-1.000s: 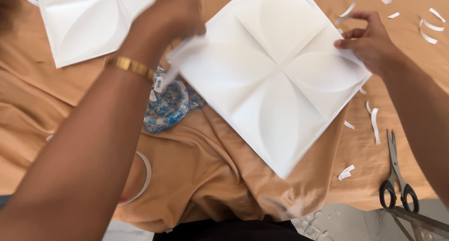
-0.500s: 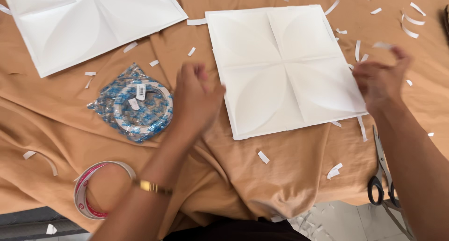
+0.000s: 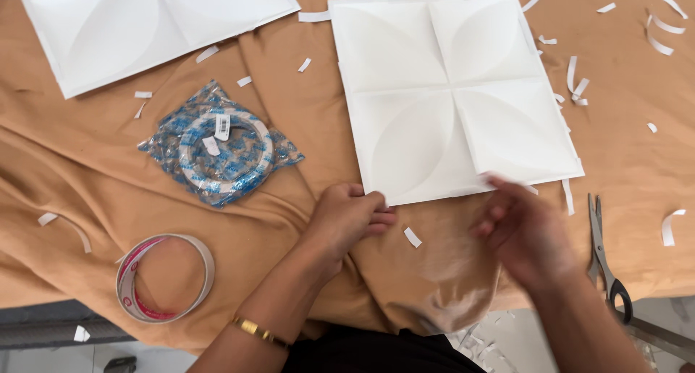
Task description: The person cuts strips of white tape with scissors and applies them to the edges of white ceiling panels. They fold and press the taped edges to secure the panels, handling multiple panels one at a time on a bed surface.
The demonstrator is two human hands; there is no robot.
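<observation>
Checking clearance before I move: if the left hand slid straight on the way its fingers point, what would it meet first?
The left hand points right, along the near edge of the white embossed panel. It would probably meet that panel's corner first, then the small paper scrap; depth is unclear.

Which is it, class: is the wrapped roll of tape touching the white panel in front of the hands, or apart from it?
Apart. The head view shows bare tan cloth between the wrapped roll of tape and the white panel.

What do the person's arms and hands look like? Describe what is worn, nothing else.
Both forearms are bare, with no sleeves or gloves in view. The left hand has a slim gold bangle on its wrist. The right hand is motion-blurred; no ring or watch can be made out.
</observation>
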